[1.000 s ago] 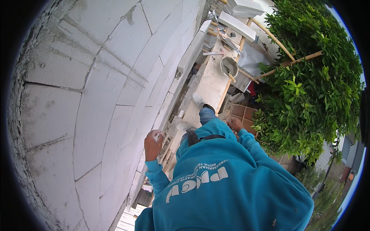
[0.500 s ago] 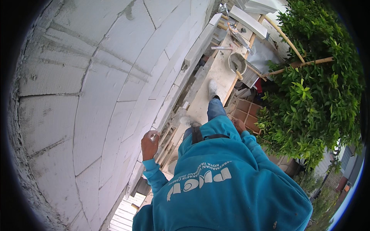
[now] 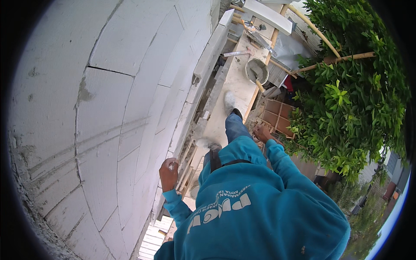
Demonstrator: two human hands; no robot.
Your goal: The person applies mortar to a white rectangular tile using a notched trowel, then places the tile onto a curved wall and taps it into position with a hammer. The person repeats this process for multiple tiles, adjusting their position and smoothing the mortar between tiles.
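Note:
My left hand is held beside the white block wall, its fingers curled round; something whitish shows at the fingertips, too small to name. On the other side my right hand hangs in the air by my thigh, fingers loosely bent and apart, with nothing visible in it. One dusty shoe stands forward on a pale plank walkway. Ahead of it sits a round bucket of grey mortar, a wooden handle sticking out over its rim.
A hammer-like tool, a grey trowel-like tool and a long white block lie farther along the planks. Bamboo poles and a leafy tree border the right. A gap with rubble runs beside the wall.
My right hand has swung forward, away from my hip, and shows more fully. The view has shifted along the wall. My left hand keeps its curl beside the blocks.

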